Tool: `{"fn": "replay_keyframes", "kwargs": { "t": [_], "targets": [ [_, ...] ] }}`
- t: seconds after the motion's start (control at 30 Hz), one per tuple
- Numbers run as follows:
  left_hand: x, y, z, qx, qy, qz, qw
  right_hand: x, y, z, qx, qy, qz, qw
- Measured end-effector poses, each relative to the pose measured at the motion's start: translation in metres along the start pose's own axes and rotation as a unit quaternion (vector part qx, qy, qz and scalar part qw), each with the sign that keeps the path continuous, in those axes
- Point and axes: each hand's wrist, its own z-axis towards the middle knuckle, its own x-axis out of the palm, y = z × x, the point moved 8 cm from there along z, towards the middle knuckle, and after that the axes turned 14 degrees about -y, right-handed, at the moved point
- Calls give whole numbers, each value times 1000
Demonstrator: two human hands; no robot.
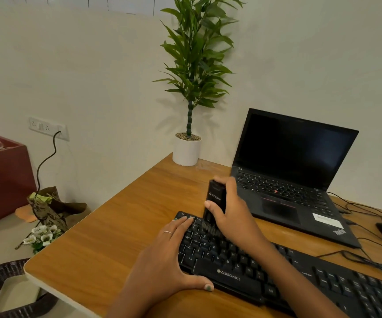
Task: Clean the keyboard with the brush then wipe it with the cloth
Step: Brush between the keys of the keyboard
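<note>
Wicker, dark and woven, is forming a basket (0,275) at the lower left, below the desk (125,226) of warm wood-grain laminate with a pale rounded edge. Left hand (162,255) is lying flat and spread on the near-left end of the keyboard (265,269), fingers straight over the top-row keys, thumb along the front edge, pinning it down; its grip is apart. Keyboard, black matte plastic, is running its long axis from near-left away to the lower right. Right hand (233,216) is standing just right of the left, its grip clamped round the brush (215,203), a black rectangular block held upright with dark bristles pressing into the upper-left keys. Unbrushed keys are extending rightward from the bristles, so the stroke is likely travelling along that axis. Laptop (291,175), black, lid open and screen dark, is sitting behind. Cloth is not showing.
</note>
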Motion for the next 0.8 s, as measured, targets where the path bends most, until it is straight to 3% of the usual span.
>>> {"fn": "replay_keyframes", "kwargs": {
  "t": [0.07,0.2,0.37,0.5,0.67,0.8],
  "targets": [
    [0,0,0,0,-1,-2,1000,4,-2,-9,3,-5,-4,1000],
    [1,2,0,-4,-2,-2,1000,5,0,-5,26,87,19,996],
    [1,2,0,-1,-5,2,1000,1,2,-16,2,-21,2,1000],
    [2,3,0,5,-8,-5,1000,9,14,-18,-13,82,5,997],
    [1,3,0,10,-21,-13,1000,5,13,-21,-20,-24,-10,999],
    [2,5,0,5,-16,-15,1000,12,19,-26,-13,65,-12,998]
  ]
}}
